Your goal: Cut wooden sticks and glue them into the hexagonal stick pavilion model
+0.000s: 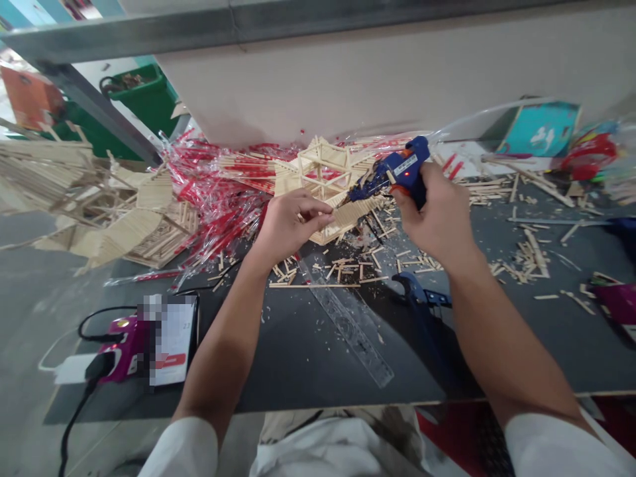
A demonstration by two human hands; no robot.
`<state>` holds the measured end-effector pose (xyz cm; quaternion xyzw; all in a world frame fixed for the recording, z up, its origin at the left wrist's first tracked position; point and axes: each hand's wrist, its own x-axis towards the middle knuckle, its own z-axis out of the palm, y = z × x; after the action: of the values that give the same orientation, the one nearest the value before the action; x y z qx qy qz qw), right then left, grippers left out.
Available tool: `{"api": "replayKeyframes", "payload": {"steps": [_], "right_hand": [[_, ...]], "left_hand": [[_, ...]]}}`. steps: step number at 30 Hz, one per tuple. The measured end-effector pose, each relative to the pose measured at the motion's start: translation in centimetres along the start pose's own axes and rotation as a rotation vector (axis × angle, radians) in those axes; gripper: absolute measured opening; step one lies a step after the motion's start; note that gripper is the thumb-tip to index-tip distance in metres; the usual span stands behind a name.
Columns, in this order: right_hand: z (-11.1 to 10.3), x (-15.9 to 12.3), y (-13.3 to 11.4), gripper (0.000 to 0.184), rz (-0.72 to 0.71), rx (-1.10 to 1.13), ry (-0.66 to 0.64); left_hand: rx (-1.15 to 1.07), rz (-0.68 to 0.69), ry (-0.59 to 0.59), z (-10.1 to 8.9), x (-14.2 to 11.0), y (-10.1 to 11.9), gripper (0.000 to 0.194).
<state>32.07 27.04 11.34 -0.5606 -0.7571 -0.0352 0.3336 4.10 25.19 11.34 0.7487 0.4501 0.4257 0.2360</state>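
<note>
Sitting toward the back of the dark table [308, 377], a lattice of thin wooden sticks [322, 179] is taking up the middle of the work, and it is looking fragile enough, I judge, that a hard push could crack a joint or skew a panel. The left hand [291, 222] is resting at its near edge, the thumb and fingertips almost meeting; whether they are pinching a stick I cannot tell. The right hand [442, 205] is wrapping closely around a blue glue gun [405, 165], whose nozzle is pointing at the structure, just beside those left fingertips. That closeness is posing the main danger: if the tip is hot, a small slip could burn a finger, and too firm a squeeze could be flooding a joint with glue. Behind and to the left, red and clear plastic wrappers [209, 192] are crowding the lattice, so a stray drip could be melting or sticking film to it. Loose stick offcuts [348, 268] are lying just in front, where glue could be catching them. Farther left, a second stick structure [134, 225] is standing near the table's edge, where a bump could be tipping it. Nearer the body, a clear ruler [352, 331] is lying flat.
</note>
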Motion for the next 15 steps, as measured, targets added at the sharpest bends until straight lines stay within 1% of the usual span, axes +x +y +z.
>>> {"api": "replayKeyframes", "payload": {"steps": [3,11,13,15], "right_hand": [[0.06,0.03,0.03,0.026,0.004,0.019,-0.013],[-0.5,0.09,-0.11,0.027,0.019,-0.024,0.009],[-0.54,0.1,-0.16,0.03,0.027,-0.015,0.037],[-0.51,0.06,-0.24,0.035,0.043,0.003,0.067]], "left_hand": [[0.015,0.001,-0.002,-0.06,-0.07,0.08,0.012],[-0.017,0.043,0.01,-0.19,-0.08,0.02,0.01],[-0.049,0.038,0.023,-0.16,-0.06,0.06,0.011],[-0.144,0.008,0.055,-0.02,-0.02,0.28,0.011]]}}
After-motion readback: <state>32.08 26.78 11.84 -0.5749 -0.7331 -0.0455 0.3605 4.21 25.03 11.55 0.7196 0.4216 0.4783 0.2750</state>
